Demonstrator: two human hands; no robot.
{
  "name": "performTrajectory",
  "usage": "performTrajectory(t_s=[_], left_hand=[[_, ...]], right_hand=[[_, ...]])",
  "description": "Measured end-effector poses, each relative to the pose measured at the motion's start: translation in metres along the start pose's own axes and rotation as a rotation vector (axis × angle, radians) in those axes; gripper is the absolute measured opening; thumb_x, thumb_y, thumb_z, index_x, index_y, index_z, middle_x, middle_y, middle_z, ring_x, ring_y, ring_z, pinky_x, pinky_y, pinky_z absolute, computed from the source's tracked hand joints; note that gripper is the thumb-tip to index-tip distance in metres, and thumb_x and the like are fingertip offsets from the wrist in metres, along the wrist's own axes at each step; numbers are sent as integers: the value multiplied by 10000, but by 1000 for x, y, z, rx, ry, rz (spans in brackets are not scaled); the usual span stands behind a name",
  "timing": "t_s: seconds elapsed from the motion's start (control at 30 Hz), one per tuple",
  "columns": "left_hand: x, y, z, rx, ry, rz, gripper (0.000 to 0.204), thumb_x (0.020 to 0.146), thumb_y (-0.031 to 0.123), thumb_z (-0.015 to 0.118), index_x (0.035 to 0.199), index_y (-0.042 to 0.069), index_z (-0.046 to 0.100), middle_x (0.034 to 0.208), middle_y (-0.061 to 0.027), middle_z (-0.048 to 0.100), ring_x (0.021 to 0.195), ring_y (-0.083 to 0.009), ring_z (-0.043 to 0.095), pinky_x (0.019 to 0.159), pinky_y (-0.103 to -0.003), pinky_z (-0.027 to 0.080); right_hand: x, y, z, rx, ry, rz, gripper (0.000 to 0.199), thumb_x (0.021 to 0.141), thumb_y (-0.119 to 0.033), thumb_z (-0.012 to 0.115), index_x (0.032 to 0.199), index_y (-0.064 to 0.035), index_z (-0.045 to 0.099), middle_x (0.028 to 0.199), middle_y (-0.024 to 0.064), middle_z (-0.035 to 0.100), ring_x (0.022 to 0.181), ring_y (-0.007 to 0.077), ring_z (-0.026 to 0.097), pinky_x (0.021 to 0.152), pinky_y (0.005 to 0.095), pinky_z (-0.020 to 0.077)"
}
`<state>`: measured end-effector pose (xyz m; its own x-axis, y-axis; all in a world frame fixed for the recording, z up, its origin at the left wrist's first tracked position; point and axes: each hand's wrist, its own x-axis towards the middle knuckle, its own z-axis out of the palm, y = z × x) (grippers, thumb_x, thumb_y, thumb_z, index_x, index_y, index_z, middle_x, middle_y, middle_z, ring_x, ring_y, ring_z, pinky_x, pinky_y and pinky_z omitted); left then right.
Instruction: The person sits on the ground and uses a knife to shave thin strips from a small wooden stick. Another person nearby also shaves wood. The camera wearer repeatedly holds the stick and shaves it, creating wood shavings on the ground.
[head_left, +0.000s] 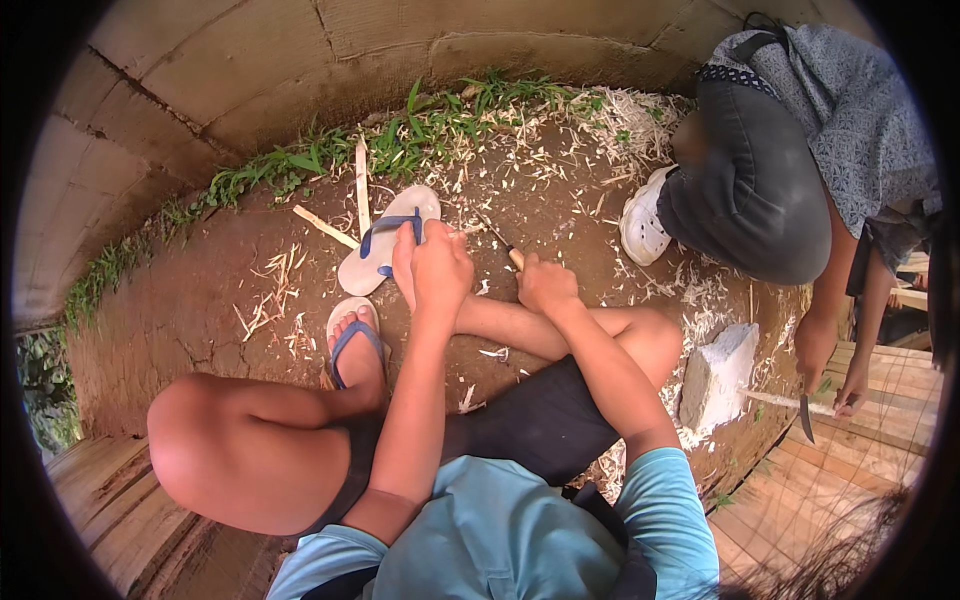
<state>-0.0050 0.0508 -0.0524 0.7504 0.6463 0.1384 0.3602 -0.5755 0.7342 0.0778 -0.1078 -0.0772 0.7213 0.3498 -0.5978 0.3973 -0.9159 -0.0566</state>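
Right hand point(545, 285): fist closed round the pale wooden handle of a knife point(503, 245). The thin dark blade runs up and away from the knuckles toward the shavings. Hand sits just above the right shin.

Left hand point(440, 268): closed, fingers curled down by the right foot's toes. It looks to be pinching something small and thin, but whatever it grips is hidden under the fingers, so I cannot tell what. Knife tip points into the gap just right of this hand.

Just beyond the left hand: a loose white flip-flop point(385, 240) with blue straps, off the foot, lying on the dirt. Past that, two split bamboo sticks point(360, 190), pale; one stands near upright in frame, the other lies slanting to its left. Both look roughly split, and I can't judge the finish at this size.

Left of the left hand, a small scatter of slivers point(270, 295). Beyond and right of the right hand, a much heavier layer of shavings point(620, 125) up by the grass.

Progress read: a lot of whittling is done, going by the waste on the ground. At least two sticks are put aside. A piece is probably in hand right now. No visible stock pile, so what's left is unclear.

Further right of the right hand: a white stone block point(715, 375), then a second person crouching with own blade point(806, 415) and a pale stick.
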Motion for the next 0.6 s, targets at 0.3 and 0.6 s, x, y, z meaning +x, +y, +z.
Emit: performTrajectory(t_s=[0.3, 0.6], left_hand=[[1, 4, 2, -76, 48, -146, 141, 818, 115, 641, 871, 9, 564, 908, -204, 585, 853, -403, 570, 781, -488, 433], [3, -2, 1, -62, 45, -109, 149, 835, 107, 623, 898, -8, 552, 837, -229, 602, 803, -408, 596, 743, -486, 454]], right_hand=[[-34, -19, -22, 483, 540, -373, 367, 955, -332, 486, 1161, -29, 472, 962, 258, 660, 847, 427, 657, 735, 531, 506], [-1, 5, -1, 22, 81, -69, 372, 942, -351, 518, 1115, -25, 469, 933, 260, 663, 877, 438, 645, 745, 540, 503]])
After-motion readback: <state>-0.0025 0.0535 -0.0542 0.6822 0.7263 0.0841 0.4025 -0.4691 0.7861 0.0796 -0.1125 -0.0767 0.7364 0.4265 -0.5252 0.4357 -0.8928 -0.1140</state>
